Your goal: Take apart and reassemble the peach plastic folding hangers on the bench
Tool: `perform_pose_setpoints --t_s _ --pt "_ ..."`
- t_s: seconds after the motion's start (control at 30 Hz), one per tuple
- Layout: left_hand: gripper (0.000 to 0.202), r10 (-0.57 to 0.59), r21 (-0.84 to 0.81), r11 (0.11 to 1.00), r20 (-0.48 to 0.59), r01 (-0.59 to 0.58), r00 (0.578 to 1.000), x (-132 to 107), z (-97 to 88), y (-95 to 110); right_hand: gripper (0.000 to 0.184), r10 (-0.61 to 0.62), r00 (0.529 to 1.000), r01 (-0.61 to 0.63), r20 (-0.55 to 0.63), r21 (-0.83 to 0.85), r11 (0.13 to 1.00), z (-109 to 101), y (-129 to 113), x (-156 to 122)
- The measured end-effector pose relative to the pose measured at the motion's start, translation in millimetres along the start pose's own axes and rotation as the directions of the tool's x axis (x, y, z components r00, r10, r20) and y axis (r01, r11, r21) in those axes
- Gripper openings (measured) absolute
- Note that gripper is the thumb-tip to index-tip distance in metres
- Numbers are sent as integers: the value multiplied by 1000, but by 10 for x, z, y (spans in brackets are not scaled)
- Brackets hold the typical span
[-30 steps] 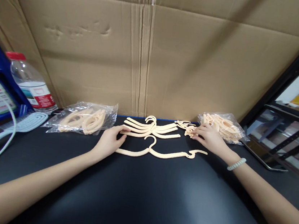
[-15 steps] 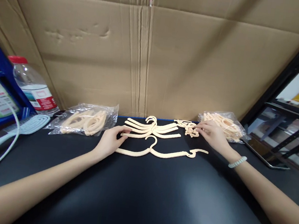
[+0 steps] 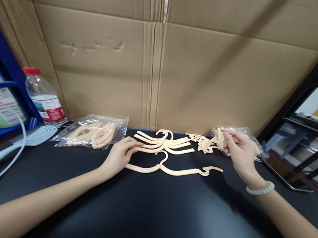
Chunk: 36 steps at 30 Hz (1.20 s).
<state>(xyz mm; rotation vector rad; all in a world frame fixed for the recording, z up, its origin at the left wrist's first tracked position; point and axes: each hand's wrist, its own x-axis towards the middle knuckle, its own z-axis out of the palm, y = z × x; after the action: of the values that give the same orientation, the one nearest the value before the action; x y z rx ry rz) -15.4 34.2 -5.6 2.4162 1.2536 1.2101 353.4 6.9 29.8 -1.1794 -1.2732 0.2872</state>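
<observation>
My left hand (image 3: pixel 120 157) has its fingers curled at the left arm tip of the nearest hanger in a fanned stack of cream folding hangers (image 3: pixel 164 144). A single cream hanger (image 3: pixel 177 171) lies in front, its left end hidden beneath that hand. At its right tip sits a small curved hook piece (image 3: pixel 206 171). My right hand (image 3: pixel 238 150) is raised, thumb and fingers pinching a cream plastic hook piece (image 3: pixel 219 136). Just left of it lies a loose pile of similar small hook pieces (image 3: pixel 199 141).
Clear plastic bags of cream parts lie at left (image 3: pixel 92 132) and behind my right hand (image 3: pixel 244 131). A red-capped bottle (image 3: pixel 47 99), a pale blue hairbrush (image 3: pixel 37 135) and a white cable (image 3: pixel 17 155) are on the left. Cardboard (image 3: pixel 211 71) stands behind; a tablet-like dark panel (image 3: pixel 290 158) leans right.
My right hand has lifted a hook piece from the small pile and moved right with it. My left hand stays by the hangers. The view has shifted slightly.
</observation>
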Motion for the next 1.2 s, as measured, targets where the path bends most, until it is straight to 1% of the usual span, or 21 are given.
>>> perform_pose_setpoints --t_s 0.1,0.23,0.37,0.47,0.57,0.63,0.7,0.8,0.87,1.0,1.1,1.2 --pt "28 34 30 999 -3 -34 999 -9 34 -45 30 35 997 -43 74 111 993 42 -74 -66" --pt "31 51 49 998 -8 -51 999 -13 57 -101 28 58 994 -76 96 203 976 94 -116 -120" --pt "34 63 11 998 -44 -63 997 -12 65 -90 30 174 977 -206 125 340 918 135 -122 -154" --pt "33 38 0 999 -74 -38 997 -17 79 -68 30 291 942 -335 168 420 843 152 -111 -180" --pt "28 -3 -6 1000 -94 2 996 -28 91 -57 25 398 881 -474 257 500 725 163 -65 -199" --pt "24 -22 -7 1000 -94 21 995 -35 90 -48 26 446 841 -540 306 523 659 171 -19 -208" --pt "21 -42 -6 999 -85 41 995 -41 81 -33 28 465 814 -581 349 517 628 183 22 -216" --pt "18 -73 -3 997 -64 73 995 -42 64 0 25 456 781 -621 426 461 634 201 45 -237" --pt "17 -77 19 997 -53 78 996 -39 53 24 23 444 771 -626 456 416 660 211 32 -256" --pt "14 -45 70 996 -35 48 998 -33 35 66 21 413 770 -607 487 359 709 226 -17 -292" --pt "13 -56 30 998 23 55 998 -34 26 83 24 402 758 -610 513 341 716 239 -38 -302" --pt "13 -87 0 996 57 87 995 -39 25 86 25 382 765 -591 519 327 738 255 -40 -303"
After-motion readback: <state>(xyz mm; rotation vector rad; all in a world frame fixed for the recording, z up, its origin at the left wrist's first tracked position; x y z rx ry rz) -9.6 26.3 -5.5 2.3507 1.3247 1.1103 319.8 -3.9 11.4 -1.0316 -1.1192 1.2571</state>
